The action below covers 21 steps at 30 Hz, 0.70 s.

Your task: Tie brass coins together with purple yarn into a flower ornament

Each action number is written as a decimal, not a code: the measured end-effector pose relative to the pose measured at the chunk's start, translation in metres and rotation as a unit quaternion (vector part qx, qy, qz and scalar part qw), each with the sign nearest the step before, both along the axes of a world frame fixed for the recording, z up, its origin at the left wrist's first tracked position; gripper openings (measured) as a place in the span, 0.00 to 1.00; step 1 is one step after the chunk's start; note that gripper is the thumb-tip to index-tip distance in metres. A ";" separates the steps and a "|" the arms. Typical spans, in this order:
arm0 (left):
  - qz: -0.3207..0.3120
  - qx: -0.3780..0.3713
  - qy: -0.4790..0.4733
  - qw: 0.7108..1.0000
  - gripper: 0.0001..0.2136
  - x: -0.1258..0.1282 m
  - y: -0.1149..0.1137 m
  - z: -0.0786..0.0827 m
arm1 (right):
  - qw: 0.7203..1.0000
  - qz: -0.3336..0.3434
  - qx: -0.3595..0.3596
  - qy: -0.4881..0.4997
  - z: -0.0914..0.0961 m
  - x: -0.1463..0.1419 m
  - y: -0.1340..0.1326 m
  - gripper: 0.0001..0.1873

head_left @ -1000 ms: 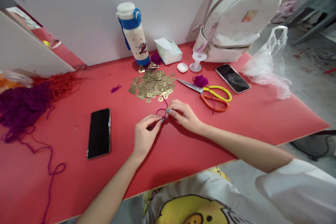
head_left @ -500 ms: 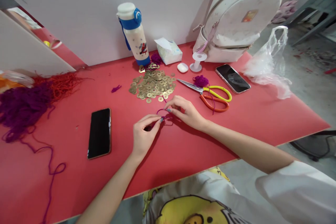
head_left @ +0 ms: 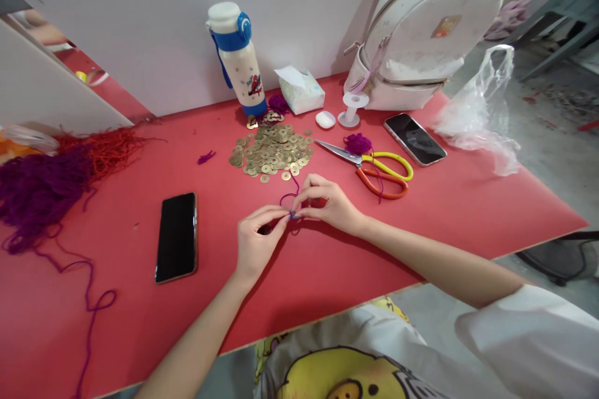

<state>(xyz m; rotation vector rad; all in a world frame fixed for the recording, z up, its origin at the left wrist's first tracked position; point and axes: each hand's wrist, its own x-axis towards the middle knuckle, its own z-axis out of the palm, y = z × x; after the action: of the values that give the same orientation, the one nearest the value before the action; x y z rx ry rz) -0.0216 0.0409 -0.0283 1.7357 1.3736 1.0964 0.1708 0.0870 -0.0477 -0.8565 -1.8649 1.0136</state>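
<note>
Pinching a short purple string (head_left: 289, 197) between the fingertips of my left hand (head_left: 256, 243) and my right hand (head_left: 330, 206), I hold both hands together low over the red table (head_left: 327, 265), fingers closed on the string where they meet. A loop of it rises toward the pile of brass coins (head_left: 271, 153) just beyond. Scissors (head_left: 377, 166) lie to the right, a black phone (head_left: 176, 235) to the left.

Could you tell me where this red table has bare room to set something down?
Bare red runs right of the scissors, in front of the silver-edged phone. Another patch lies between the black phone and the left hand. Crowded around the coins and the yarn pile.
</note>
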 end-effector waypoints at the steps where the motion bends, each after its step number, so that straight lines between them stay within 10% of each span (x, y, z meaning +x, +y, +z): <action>1: 0.000 0.000 0.000 1.000 0.05 0.000 0.000 0.000 | 1.000 0.003 -0.001 -0.003 0.000 0.000 0.000 0.10; 21: -0.011 -0.028 -0.056 0.998 0.04 -0.003 0.005 -0.002 | 0.965 0.094 -0.229 0.088 0.009 -0.002 0.001 0.18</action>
<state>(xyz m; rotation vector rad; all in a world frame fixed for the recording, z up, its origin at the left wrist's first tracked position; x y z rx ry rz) -0.0245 0.0456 -0.0299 1.6207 1.3003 1.1147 0.1684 0.0878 -0.0390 -0.8240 -1.6045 1.6267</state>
